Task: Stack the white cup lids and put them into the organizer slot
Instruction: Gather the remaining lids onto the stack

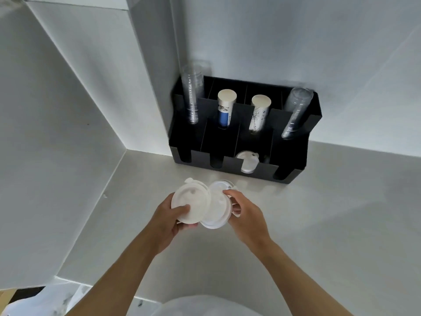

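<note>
My left hand (169, 221) grips a white cup lid (190, 201) by its lower edge, face towards me. Beside it, my right hand (245, 213) pinches a second white lid (216, 207), which overlaps behind the first one. Both lids hover above the white counter, in front of the black organizer (293, 160). One of the organizer's front slots, third from the left, holds a few white lids (247, 161).
The organizer stands against the wall in the corner. Its back compartments hold two stacks of clear plastic cups (192, 94) and two stacks of paper cups (225, 108). A white side wall (57, 144) rises on the left. The counter (330, 224) stretches to the right.
</note>
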